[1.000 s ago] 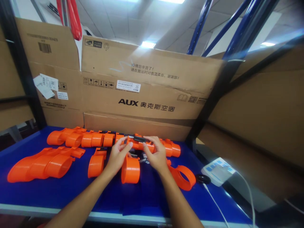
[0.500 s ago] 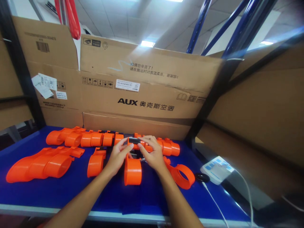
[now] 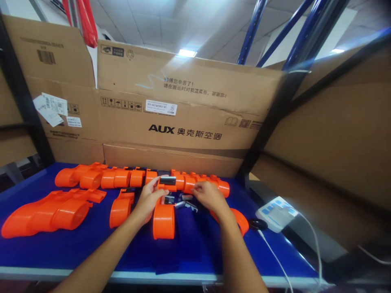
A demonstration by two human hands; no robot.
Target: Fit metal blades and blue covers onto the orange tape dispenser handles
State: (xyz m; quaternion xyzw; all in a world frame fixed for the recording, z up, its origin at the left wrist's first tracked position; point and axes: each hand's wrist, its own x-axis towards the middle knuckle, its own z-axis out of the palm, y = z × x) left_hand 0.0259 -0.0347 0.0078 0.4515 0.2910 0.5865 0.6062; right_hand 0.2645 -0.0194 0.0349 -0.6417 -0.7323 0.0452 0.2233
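My left hand [image 3: 152, 200] grips an orange part with a black and silver strip [image 3: 168, 180] on top, held up over the table's middle. To its right, my right hand [image 3: 209, 197] is apart from that piece, its fingers curled near the row of orange rings; whether anything is between the fingertips is hidden. Small silver metal clips [image 3: 185, 202] lie between the hands. Just below the left hand's fingers stands an orange ring [image 3: 164, 221]. Another orange ring piece [image 3: 120, 211] is left of my left wrist.
Nested orange rings [image 3: 49, 215] lie at the left, and a row of orange rings [image 3: 114, 178] runs along the back. A cardboard wall [image 3: 183, 110] stands behind. A white power strip [image 3: 276, 213] with a cable and a black object [image 3: 258, 224] sit at the right.
My right hand has let go of the strip-topped orange part and moved right. The left hand still holds that part. The metal clips are now more visible, and the view has shifted slightly.
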